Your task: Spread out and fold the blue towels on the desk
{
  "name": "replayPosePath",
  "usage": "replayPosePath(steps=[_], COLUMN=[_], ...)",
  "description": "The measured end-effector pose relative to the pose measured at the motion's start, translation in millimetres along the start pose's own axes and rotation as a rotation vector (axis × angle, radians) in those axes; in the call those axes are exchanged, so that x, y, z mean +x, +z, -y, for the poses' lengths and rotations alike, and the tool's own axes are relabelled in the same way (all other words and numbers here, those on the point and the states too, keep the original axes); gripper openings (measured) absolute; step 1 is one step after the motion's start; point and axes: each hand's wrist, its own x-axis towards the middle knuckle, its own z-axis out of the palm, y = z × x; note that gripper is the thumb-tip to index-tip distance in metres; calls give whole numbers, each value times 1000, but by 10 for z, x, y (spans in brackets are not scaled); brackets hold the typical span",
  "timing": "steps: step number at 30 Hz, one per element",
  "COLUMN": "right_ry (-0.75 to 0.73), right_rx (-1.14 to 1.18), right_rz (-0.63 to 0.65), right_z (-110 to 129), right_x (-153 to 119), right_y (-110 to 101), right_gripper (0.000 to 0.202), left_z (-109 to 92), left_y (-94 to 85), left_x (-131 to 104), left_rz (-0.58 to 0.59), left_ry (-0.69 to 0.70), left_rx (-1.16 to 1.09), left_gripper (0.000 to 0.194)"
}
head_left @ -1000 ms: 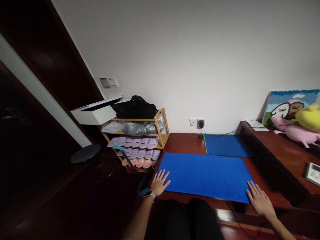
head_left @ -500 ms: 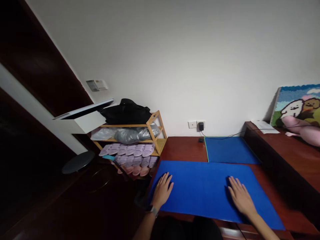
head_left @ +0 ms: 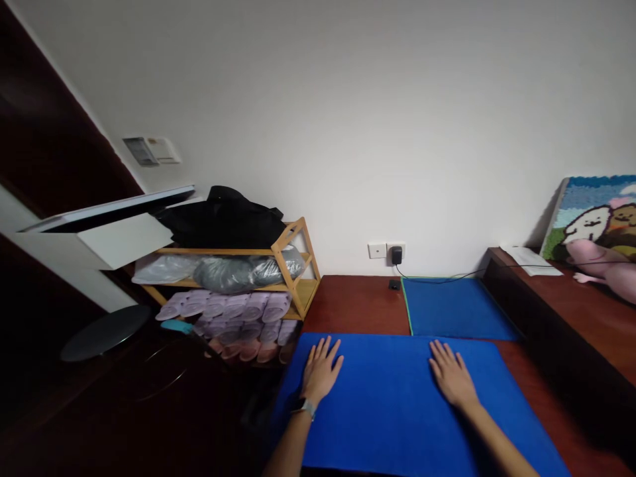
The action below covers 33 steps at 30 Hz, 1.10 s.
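Note:
A large blue mat (head_left: pixel 387 411) lies on the reddish-brown wooden desk (head_left: pixel 360 305). Toward the mat's left edge, my left hand (head_left: pixel 320 371) rests palm down with its fingers spread, and a watch (head_left: pixel 303 407) is on that wrist. My right hand (head_left: pixel 453 374) lies flat on the right part of the mat, fingers stretched out toward the wall. Neither hand holds anything. Behind the large mat is a smaller blue mat (head_left: pixel 454 308) with a green edge.
Left of the desk stands a wooden rack (head_left: pixel 301 265) with slippers (head_left: pixel 233 306) and a black bag (head_left: pixel 223 222). A plugged-in adapter (head_left: pixel 396 254) trails a cable rightward. On the raised right side are a pink plush toy (head_left: pixel 603 265) and a fluffy picture (head_left: pixel 589 205). A round stool (head_left: pixel 106 331) stands left.
My right hand has moved left and forward over the mat. My left hand has slid slightly toward the far edge. The view has shifted, bringing the rack and box closer.

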Motion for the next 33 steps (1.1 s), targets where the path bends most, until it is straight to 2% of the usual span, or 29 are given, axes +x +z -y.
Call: replayPosePath(steps=[3,5,7,9,12,15,17,20,22,23,24,26,31,33], right_ry=[180,227,227,229,230,108,-22,-140,-150,-140,-121,-64,104,167], right_rx=[-75,-81,-65,-59,-87,-65,4,95,108,101,85,41,-1,10], right_rz=[-69,-91,-89,-86,-138,-151,-91,-5,29,33,30,4,-65,-92], right_z=[-803,-1186,-1392,-1417,-1137,-529,-24,632,840,846,783,458,-976,-1463], right_x=[-132,-230,-308,-342,-288,-140,-26,119,176,187,187,156,29,13], right_y=[-73,-103,-120,-141,-193,-221,-196,-97,-25,5,29,59,69,60], right_gripper=[73,77,78,76,77,79,75,70,69,70,70,72,76,77], left_z=[305,378,374,346,314,195,-17,-472,-704,-752,-743,-559,296,513], left_y=[-73,-105,-114,-109,-111,-127,-117,-39,32,60,79,80,-52,-116], left_x=[-71,-85,-93,-106,-104,-18,84,242,312,331,338,318,139,84], left_rz=[-5,15,40,47,-13,-73,-76,-48,-5,20,41,68,45,48], left_ry=[-61,-64,-66,-63,-54,-61,-16,129,187,190,176,108,-124,-149], left_rx=[27,31,32,34,43,48,35,-8,-34,-43,-46,-37,57,74], left_gripper=[57,57,58,58,57,55,55,55,56,56,56,56,57,56])
